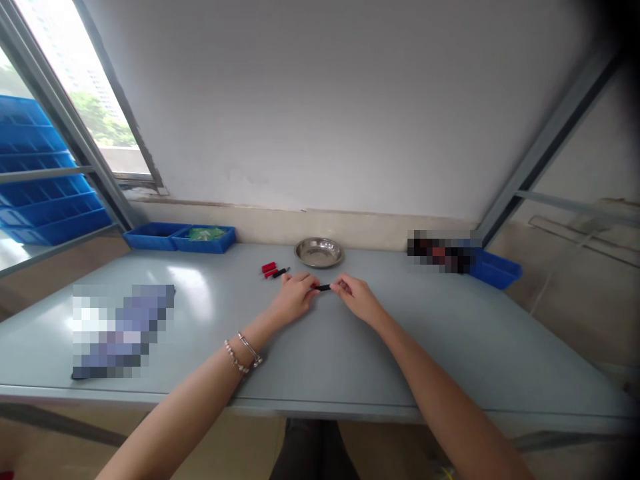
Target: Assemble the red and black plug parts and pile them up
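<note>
My left hand [296, 295] and my right hand [356, 297] meet over the middle of the table, just in front of a steel dish. Between their fingertips lies a small black cylindrical piece [325, 288]. The left fingers pinch one end, where a bit of red shows, and the right fingers pinch the other. Just left of my left hand, several small pieces rest on the table: red cylinders [269, 267] and a black one [279, 273] with a thin tip. Their exact kind is too small to make out.
The round steel dish [319, 253] stands near the wall. At the back left are two blue bins [206, 247], one with green packaging. Another blue bin [495, 268] sits back right, beside a blurred dark object [440, 253]. A blurred bluish item [127, 330] lies at left.
</note>
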Motion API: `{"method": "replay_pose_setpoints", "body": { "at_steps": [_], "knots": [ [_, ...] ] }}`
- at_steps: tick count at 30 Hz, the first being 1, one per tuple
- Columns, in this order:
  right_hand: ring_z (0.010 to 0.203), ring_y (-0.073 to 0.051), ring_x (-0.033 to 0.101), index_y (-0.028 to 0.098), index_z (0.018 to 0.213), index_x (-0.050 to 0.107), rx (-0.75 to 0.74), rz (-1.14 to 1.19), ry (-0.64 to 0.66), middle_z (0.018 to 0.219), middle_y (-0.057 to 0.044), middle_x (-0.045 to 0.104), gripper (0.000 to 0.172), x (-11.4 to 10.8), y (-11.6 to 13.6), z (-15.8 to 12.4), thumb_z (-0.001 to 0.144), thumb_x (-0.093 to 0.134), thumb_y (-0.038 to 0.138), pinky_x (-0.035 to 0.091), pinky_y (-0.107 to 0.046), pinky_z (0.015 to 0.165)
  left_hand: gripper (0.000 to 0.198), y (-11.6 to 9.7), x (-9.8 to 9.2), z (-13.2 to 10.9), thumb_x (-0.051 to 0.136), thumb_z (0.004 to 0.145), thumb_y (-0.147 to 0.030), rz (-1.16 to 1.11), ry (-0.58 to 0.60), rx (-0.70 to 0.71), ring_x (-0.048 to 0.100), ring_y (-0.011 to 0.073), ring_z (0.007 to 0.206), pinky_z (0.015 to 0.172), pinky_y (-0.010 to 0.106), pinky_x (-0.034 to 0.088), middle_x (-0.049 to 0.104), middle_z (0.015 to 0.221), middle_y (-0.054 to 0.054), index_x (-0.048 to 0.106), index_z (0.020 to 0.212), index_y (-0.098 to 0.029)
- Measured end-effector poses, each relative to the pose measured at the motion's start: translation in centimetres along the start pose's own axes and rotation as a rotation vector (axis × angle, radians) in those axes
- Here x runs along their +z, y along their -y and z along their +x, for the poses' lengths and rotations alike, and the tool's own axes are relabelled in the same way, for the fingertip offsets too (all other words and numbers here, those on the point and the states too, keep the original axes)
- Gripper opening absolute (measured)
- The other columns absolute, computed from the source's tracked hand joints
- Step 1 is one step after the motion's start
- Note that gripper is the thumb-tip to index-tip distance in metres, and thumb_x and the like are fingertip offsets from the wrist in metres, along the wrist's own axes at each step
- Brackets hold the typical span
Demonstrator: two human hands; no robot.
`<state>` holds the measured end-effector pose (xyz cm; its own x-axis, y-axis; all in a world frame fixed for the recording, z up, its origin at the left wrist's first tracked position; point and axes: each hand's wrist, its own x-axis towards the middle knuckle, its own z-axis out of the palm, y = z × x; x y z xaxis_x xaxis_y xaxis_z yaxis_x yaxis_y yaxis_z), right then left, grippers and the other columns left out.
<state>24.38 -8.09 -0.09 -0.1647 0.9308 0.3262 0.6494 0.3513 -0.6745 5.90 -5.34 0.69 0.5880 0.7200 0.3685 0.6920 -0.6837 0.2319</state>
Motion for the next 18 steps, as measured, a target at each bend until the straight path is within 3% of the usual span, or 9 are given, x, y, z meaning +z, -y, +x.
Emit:
{"method": "replay_pose_setpoints", "body": {
  "at_steps": [3,8,14,18],
  "knots": [
    [0.056,-0.012,0.045,0.02,0.079,0.052,-0.046,0.021,0.006,0.065,0.001,0.053,0.017,0.02,-0.03,0.04,0.082,0.042,0.034,0.034,-0.022,0.056,0.013,0.05,0.02,0.02,0.045,0.083,-0.022,0.001,-0.007,-0.007,0.053,0.0178,0.084,0.071,0.032,0.028,0.06,0.087,0.004,0.055,0.09,-0.018],
    [0.055,-0.012,0.041,0.018,0.06,0.047,-0.053,-0.081,0.0,0.057,0.001,0.048,0.03,-0.05,0.15,0.01,0.084,0.038,0.035,0.031,-0.023,0.053,0.014,0.03,0.07,-0.01,0.043,0.083,-0.022,-0.003,0.008,-0.004,0.053,0.0175,0.084,0.072,0.031,0.028,0.06,0.088,0.004,0.055,0.09,-0.018],
    [0.058,-0.012,0.046,0.02,0.081,0.053,-0.032,0.007,0.01,0.065,0.001,0.053,0.017,0.04,-0.01,0.0,0.081,0.043,0.034,0.035,-0.023,0.057,0.013,-0.13,-0.19,0.03,0.044,0.083,-0.022,-0.007,0.007,-0.009,0.054,0.018,0.085,0.07,0.032,0.027,0.061,0.088,0.003,0.055,0.09,-0.018],
    [0.057,-0.012,0.044,0.019,0.077,0.053,-0.09,-0.008,0.005,0.064,0.001,0.052,0.014,0.09,-0.14,0.08,0.081,0.042,0.027,0.034,-0.022,0.057,0.012,-0.13,-0.19,0.03,0.045,0.083,-0.021,0.003,0.007,-0.008,0.054,0.018,0.085,0.069,0.031,0.026,0.061,0.088,0.003,0.054,0.089,-0.018]
  ]
}}
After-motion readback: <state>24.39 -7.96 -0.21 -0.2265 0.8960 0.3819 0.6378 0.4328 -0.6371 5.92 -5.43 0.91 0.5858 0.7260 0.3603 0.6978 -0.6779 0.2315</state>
